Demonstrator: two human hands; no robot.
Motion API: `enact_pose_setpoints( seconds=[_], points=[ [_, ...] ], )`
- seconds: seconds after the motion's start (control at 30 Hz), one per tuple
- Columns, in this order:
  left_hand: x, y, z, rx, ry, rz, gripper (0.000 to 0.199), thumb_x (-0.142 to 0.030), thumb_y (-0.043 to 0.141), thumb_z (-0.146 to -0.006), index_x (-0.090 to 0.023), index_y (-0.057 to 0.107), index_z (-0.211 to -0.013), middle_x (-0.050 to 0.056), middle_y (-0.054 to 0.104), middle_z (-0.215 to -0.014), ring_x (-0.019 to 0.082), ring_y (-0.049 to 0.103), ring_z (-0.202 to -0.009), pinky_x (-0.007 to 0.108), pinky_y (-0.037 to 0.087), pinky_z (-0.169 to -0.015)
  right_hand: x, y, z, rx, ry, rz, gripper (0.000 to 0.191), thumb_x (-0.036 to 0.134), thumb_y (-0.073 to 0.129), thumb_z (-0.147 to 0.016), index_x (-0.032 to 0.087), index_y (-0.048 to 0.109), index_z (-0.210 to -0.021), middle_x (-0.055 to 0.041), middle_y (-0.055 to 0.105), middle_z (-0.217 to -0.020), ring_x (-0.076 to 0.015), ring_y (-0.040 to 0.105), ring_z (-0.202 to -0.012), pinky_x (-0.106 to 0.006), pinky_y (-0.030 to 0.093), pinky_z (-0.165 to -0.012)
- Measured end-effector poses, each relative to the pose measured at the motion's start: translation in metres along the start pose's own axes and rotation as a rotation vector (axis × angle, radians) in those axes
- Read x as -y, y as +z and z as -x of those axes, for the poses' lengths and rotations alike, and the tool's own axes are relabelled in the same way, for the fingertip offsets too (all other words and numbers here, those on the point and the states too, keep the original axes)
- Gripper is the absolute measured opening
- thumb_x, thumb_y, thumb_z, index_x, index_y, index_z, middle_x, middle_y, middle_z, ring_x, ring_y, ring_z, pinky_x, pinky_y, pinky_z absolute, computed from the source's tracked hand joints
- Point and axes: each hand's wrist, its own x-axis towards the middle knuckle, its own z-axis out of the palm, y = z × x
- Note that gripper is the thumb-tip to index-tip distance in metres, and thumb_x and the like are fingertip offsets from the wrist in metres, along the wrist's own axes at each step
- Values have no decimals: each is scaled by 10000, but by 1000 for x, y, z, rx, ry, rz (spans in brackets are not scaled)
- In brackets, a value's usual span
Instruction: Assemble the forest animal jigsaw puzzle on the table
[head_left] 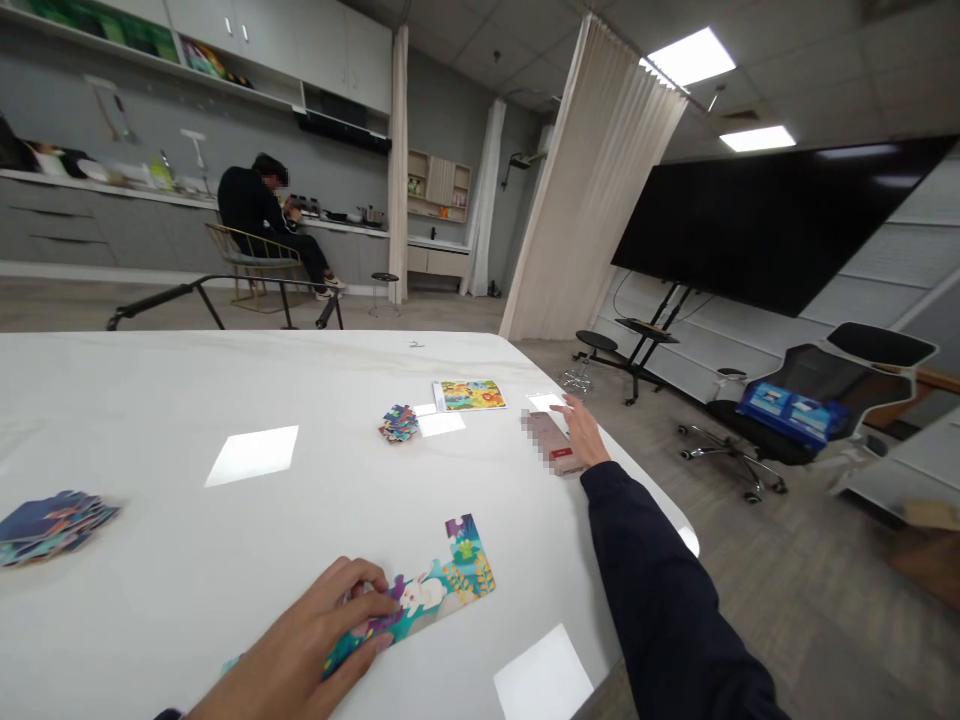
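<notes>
My left hand lies over a partly joined jigsaw puzzle strip at the table's near side. Its fingers are bent and apart, with the tips resting on the pieces; the palm hides the strip's left part. A white rabbit and yellow plants show on it, and its right end turns upward in a corner. Farther off, my right hand is stretched out at the right edge of a flat brownish box, partly blurred out. Those fingers are extended and apart; whether they touch the box I cannot tell.
A small heap of puzzle pieces sits mid-table, near a colourful picture card. Another stack of pieces lies far left. Beyond the white table, a person sits by the counter. An office chair stands right.
</notes>
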Motion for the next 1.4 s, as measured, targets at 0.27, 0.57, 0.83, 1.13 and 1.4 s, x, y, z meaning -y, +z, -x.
enact_pose_setpoints(
  seconds=[0.27, 0.57, 0.83, 1.13, 1.4],
  points=[
    [10, 4, 0, -32, 42, -14, 335, -303, 614, -960, -369, 665, -1285, 41, 691, -1201, 209, 696, -1080, 253, 608, -914, -7, 14, -14, 75, 47, -61, 647, 608, 147, -1035, 248, 647, -1234, -81, 690, -1269, -231, 491, -1395, -472, 226, -1227],
    [12, 4, 0, -10, 45, -21, 375, -277, 614, -960, -376, 639, -1321, 45, 678, -1216, 201, 685, -1095, 239, 592, -932, 8, -13, -2, -75, 77, -18, 498, 557, 261, -1033, 224, 630, -1048, -82, 795, -895, -282, 673, -1060, -444, 386, -1075],
    [10, 3, 2, -30, 23, -4, 366, -304, 607, -967, -372, 646, -1324, 57, 683, -1231, 222, 688, -1104, 283, 603, -934, 26, -25, 27, -192, 108, -74, 529, 579, 242, -1034, 254, 612, -842, -60, 791, -797, -254, 701, -867, -345, 491, -862],
    [13, 6, 3, -30, 38, -21, 387, -306, 613, -965, -373, 622, -1346, 54, 672, -1241, 215, 683, -1122, 258, 595, -943, 31, -21, 33, -100, 125, -133, 488, 562, 325, -1018, 254, 628, -791, -51, 796, -812, -249, 687, -838, -341, 473, -851],
    [10, 4, 2, -37, 51, -40, 364, -295, 607, -968, -363, 633, -1325, 49, 673, -1226, 205, 680, -1119, 236, 589, -944, 34, -16, 33, 10, 138, -185, 468, 561, 349, -1015, 246, 633, -818, -46, 810, -836, -234, 724, -877, -318, 494, -848]
  ],
)
